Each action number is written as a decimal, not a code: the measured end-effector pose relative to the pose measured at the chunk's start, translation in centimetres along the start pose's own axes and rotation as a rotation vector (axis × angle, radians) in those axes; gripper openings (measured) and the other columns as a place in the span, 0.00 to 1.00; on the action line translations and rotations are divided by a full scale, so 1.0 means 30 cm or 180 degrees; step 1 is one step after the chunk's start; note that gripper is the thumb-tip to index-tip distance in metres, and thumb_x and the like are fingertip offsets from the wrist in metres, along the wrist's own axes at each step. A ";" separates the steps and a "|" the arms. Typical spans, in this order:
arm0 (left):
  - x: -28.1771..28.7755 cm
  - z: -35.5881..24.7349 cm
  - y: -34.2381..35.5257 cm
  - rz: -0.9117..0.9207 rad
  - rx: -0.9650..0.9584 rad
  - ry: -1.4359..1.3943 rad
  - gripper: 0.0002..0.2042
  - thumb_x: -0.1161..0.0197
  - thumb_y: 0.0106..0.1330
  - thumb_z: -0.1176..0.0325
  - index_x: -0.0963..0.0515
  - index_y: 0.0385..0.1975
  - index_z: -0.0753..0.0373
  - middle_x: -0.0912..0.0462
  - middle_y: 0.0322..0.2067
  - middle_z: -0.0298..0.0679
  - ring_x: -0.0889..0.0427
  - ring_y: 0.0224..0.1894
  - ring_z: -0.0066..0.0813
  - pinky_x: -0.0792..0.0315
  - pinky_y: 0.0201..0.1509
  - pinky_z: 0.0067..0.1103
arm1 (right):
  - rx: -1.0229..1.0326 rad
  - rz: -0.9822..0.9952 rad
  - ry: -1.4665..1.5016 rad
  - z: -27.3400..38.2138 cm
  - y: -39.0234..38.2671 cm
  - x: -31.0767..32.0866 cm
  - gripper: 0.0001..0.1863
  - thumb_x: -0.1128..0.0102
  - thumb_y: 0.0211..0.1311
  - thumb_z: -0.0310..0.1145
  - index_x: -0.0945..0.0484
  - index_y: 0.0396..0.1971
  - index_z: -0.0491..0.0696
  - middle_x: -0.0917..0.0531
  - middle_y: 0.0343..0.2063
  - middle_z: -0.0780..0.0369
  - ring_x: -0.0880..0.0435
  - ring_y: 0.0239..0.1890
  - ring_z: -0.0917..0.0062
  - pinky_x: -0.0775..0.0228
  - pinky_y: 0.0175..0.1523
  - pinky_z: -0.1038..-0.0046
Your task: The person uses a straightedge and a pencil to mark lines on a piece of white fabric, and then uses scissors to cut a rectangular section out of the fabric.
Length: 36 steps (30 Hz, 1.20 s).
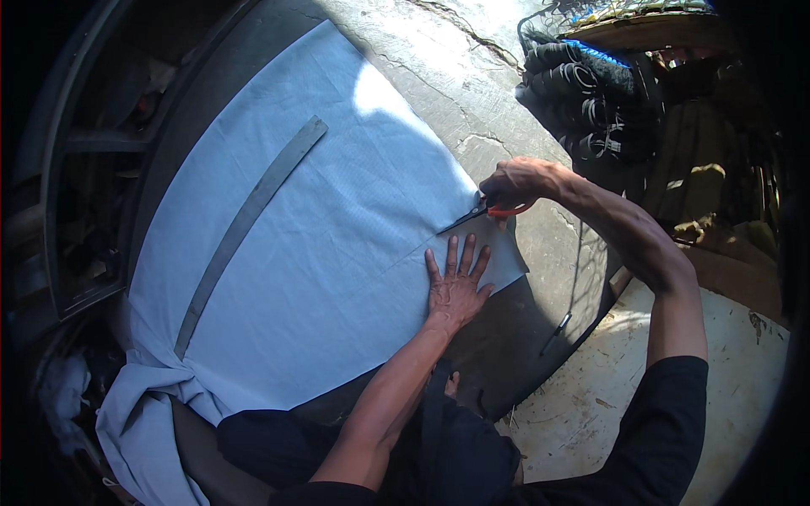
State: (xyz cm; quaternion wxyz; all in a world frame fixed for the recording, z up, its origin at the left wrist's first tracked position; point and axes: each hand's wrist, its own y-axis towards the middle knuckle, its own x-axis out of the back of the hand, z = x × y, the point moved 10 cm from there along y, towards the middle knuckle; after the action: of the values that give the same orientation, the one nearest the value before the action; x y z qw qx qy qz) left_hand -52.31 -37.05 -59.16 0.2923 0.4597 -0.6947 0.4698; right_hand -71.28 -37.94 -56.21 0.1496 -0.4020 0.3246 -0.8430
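A large sheet of light blue-grey fabric is spread over a dark surface, its lower left end bunched up. My right hand grips red-handled scissors at the sheet's right edge. Their dark blades reach into the cloth, pointing left and slightly toward me. Just below the blades, my left hand presses flat on the fabric with its fingers spread. A faint line runs across the cloth to the left of the blade tips. Farther left, a long grey flat strip lies on the sheet.
A pen lies on the dark surface to my right. Beyond the sheet is cracked concrete. Black bundled items sit at the far right, and a dark frame stands at the left. A pale, stained board is at the lower right.
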 end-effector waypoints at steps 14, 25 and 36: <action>0.010 0.013 -0.008 0.0146 0.0060 0.0011 0.36 0.56 0.72 0.41 0.52 0.77 0.45 0.65 0.79 0.40 0.73 0.79 0.51 0.76 0.71 0.67 | 0.0441 -0.0262 -0.0183 0.141 0.035 0.008 0.18 0.34 0.60 0.48 0.18 0.40 0.50 0.14 0.28 0.56 0.14 0.34 0.56 0.24 0.38 0.59; 0.027 0.002 -0.008 0.0084 0.0032 0.0006 0.35 0.57 0.73 0.41 0.53 0.77 0.45 0.62 0.79 0.40 0.71 0.79 0.50 0.74 0.71 0.67 | 0.0536 -0.0274 -0.0178 0.166 0.070 -0.006 0.17 0.36 0.62 0.49 0.17 0.41 0.52 0.14 0.29 0.57 0.15 0.33 0.56 0.24 0.37 0.57; 0.033 -0.004 -0.012 0.0047 0.0017 0.0003 0.34 0.58 0.74 0.41 0.54 0.77 0.44 0.62 0.79 0.38 0.68 0.80 0.44 0.75 0.72 0.65 | 0.0518 0.0043 -0.0048 0.229 0.080 -0.026 0.19 0.38 0.62 0.51 0.17 0.39 0.50 0.14 0.31 0.55 0.15 0.36 0.56 0.23 0.40 0.58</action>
State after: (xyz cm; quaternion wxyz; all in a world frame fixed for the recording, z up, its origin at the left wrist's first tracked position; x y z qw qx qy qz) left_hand -52.39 -37.34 -58.14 0.2879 0.4551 -0.6966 0.4740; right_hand -65.48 -42.25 -55.08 0.1899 -0.3926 0.2565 -0.8625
